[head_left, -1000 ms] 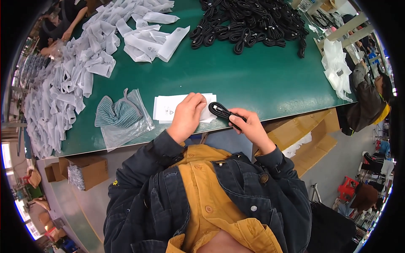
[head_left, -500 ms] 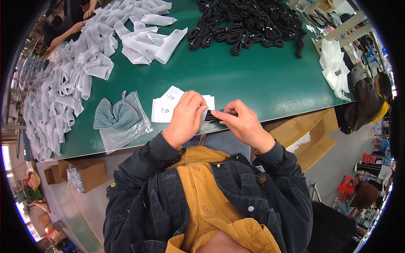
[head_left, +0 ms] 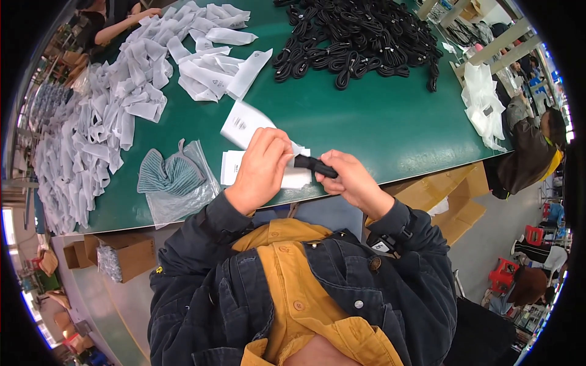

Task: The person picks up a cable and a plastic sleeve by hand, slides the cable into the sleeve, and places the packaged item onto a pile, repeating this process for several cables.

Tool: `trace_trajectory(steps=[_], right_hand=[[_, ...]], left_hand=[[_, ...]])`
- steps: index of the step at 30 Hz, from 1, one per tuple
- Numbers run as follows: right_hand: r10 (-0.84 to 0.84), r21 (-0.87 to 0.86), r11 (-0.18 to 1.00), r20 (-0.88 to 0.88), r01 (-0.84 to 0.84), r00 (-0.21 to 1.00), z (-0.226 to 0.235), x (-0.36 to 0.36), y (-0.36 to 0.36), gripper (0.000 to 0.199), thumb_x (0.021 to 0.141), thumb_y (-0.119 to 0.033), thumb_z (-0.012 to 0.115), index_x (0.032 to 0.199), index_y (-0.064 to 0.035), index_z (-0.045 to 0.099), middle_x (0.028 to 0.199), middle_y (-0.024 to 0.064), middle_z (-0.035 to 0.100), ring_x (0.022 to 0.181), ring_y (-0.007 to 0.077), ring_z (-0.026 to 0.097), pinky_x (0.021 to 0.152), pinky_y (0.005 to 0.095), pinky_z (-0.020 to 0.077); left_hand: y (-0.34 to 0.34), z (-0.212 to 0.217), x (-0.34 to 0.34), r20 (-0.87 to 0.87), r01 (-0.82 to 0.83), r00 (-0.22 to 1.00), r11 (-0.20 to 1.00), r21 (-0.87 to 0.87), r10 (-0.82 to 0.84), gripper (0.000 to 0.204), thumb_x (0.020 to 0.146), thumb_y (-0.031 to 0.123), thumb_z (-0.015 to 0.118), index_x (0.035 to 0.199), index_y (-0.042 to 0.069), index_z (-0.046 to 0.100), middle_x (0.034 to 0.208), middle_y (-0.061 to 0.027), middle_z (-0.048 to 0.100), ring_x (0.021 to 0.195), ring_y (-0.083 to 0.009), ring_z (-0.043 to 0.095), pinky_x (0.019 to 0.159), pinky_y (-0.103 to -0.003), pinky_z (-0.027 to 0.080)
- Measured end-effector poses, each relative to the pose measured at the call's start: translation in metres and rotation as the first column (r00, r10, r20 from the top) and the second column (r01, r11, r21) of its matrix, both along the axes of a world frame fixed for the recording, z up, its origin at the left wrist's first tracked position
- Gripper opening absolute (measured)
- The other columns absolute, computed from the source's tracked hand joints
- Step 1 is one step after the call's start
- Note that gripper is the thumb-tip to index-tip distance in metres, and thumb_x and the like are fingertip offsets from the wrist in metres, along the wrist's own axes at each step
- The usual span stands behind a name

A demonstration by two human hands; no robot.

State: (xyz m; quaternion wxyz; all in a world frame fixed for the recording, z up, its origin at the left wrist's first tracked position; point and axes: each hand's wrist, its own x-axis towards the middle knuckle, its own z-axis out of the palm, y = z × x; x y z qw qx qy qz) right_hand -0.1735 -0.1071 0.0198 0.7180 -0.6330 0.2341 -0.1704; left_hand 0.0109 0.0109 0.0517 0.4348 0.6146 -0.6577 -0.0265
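My left hand [head_left: 261, 168] is closed, pinching a white bag [head_left: 244, 124] near its mouth; the rest of the bag swings up beyond my knuckles, slightly blurred. My right hand [head_left: 354, 182] grips a folded bundle of black cable [head_left: 317, 165] at its right end. The cable's left end meets the bag's mouth at my left fingers; how far it reaches inside is hidden. Beneath my hands, a stack of flat white bags [head_left: 296, 178] lies at the near edge of the green table [head_left: 378, 125].
Black cable bundles [head_left: 366, 43] are heaped at the far side. Filled white bags [head_left: 131, 82] pile up on the left, with a smaller group [head_left: 213, 70] beside them. A teal knitted piece [head_left: 171, 171] lies on a clear plastic bag. A co-worker's hand [head_left: 146, 13] shows far left.
The white bag has come up off the stack in my left hand and turned away from me. The black cable bundle now shows more plainly between my hands. The co-worker's arm has shifted.
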Motion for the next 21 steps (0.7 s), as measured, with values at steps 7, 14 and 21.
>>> trace_trajectory(steps=[7,14,21], right_hand=[[0.174,-0.896,0.443,0.119,0.031,0.978,0.021,0.008,-0.002,0.014,0.091,0.000,0.064,0.104,-0.0016,0.061,0.095,0.0078,0.058,0.083,0.0134,0.058,0.063,0.0256,0.0473],[-0.049,-0.511,0.842,0.250,0.175,0.967,0.046,0.032,-0.005,0.026,0.083,0.003,0.070,0.108,-0.0039,0.066,0.103,0.0071,0.057,0.083,0.0129,0.058,0.069,0.0252,0.0486],[0.254,-0.734,0.677,0.162,-0.056,0.954,0.070,0.064,-0.054,0.032,0.086,-0.002,0.067,0.118,-0.0080,0.065,0.112,0.0081,0.057,0.089,0.0170,0.059,0.077,0.0272,0.0492]], left_hand=[[0.000,0.001,0.006,-0.124,-0.048,0.990,0.992,0.115,0.062,0.010,0.085,-0.002,0.063,0.089,0.001,0.055,0.100,-0.0134,0.057,0.093,-0.0321,0.055,0.082,-0.037,0.045],[-0.014,0.018,0.015,-0.578,0.075,0.816,0.992,0.105,-0.001,0.008,0.094,0.009,0.060,0.091,0.002,0.055,0.106,-0.0067,0.061,0.099,-0.0179,0.056,0.086,-0.031,0.046],[-0.036,0.028,0.084,-0.924,0.053,0.381,0.998,-0.019,-0.038,0.022,0.098,0.015,0.056,0.114,0.001,0.062,0.119,-0.0035,0.060,0.102,-0.0138,0.060,0.082,-0.028,0.049]])
